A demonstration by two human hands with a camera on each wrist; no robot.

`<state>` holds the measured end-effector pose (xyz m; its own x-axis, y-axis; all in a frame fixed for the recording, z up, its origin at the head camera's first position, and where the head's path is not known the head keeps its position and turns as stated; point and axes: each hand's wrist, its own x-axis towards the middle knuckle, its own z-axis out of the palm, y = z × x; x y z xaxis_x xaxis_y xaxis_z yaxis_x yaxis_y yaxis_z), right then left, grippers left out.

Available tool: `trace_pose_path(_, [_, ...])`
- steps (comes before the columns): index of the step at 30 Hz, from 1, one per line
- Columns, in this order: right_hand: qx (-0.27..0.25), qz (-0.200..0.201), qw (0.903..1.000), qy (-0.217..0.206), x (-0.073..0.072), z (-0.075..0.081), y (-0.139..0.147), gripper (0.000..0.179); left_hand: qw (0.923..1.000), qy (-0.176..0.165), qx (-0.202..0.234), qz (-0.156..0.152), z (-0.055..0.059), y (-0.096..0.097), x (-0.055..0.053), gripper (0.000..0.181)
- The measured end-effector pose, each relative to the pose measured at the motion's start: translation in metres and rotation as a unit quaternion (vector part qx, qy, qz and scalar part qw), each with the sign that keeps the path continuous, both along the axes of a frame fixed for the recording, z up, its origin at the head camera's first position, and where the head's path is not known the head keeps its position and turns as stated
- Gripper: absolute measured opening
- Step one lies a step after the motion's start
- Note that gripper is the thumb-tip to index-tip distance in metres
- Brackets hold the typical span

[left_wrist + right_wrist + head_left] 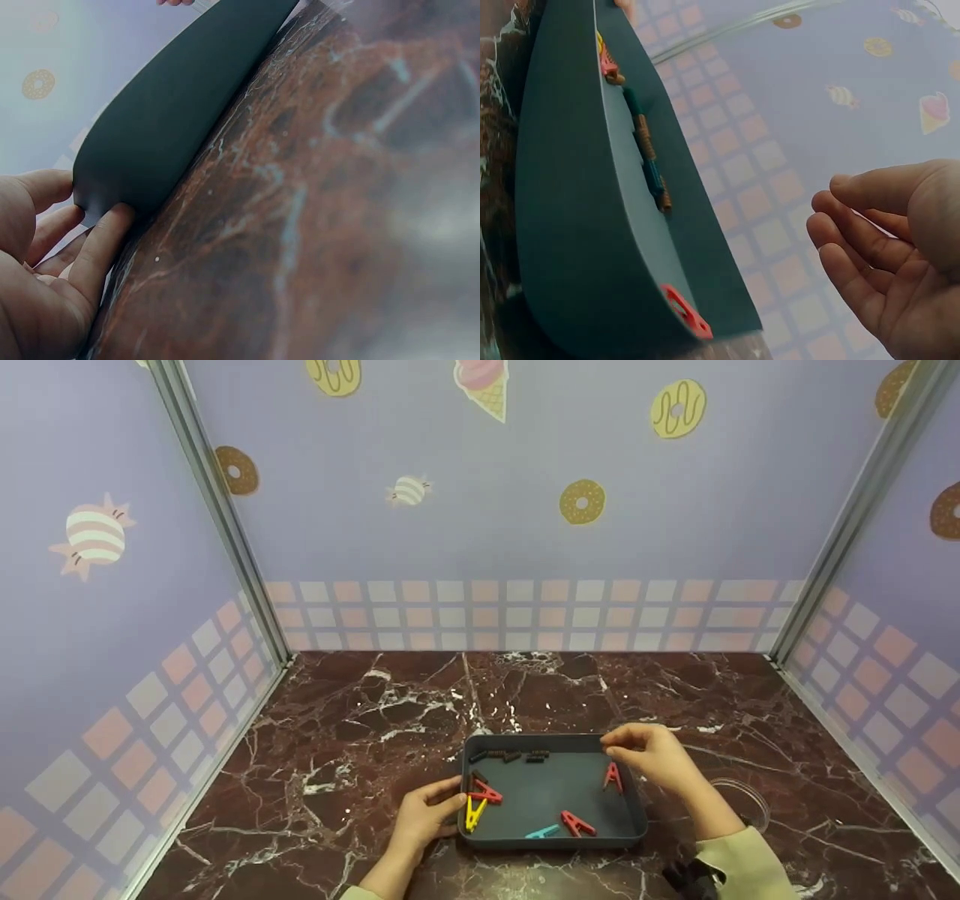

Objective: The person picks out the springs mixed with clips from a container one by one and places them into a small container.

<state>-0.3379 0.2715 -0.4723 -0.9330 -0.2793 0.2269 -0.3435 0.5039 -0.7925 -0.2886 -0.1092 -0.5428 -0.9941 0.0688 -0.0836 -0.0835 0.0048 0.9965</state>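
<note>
Tray (pixel 536 795) holds clips (pixel 576 822), left hand (pixel 421 816) touching it, right hand (pixel 660 757) near.

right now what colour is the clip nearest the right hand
Red; the clip shows best in the head view.

Veined dark-red marbled tabletop (pixel 360 727), lilac back wall (pixel 495 532) (doughnut-patterned)

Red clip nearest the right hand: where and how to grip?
Red clip: likely best pinched across its two legs, coming from above. They splay apart, offering two outer faces, while the tray's right wall close beside crowds a right-side approach.
</note>
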Motion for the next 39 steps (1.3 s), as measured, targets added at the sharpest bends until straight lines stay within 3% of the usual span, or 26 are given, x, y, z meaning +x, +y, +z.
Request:
trace_pose_path(12, [0.003,0.028,0.9996,0.011,-0.017,-0.01,-0.035,0.023,0.9998,-0.008,-0.017,0.007,-0.003,-0.001,-0.002,0.049])
trace_pose_path(24, [0.008,0.009,0.9998,0.019,-0.03,-0.019,-0.063,0.018,0.9997,0.0,-0.025,0.004,-0.002,0.0,-0.001,0.049])
trace_pose_path(34, [0.036,-0.005,0.9993,-0.011,-0.039,-0.027,-0.085,0.019,0.9999,0.0,-0.015,0.007,-0.002,0.0,-0.002,0.048])
trace_pose_path(39, [0.073,0.009,0.9973,0.002,-0.041,-0.032,-0.095,0.016,0.9998,0.0,-0.016,0.009,-0.003,0.0,-0.003,0.048])
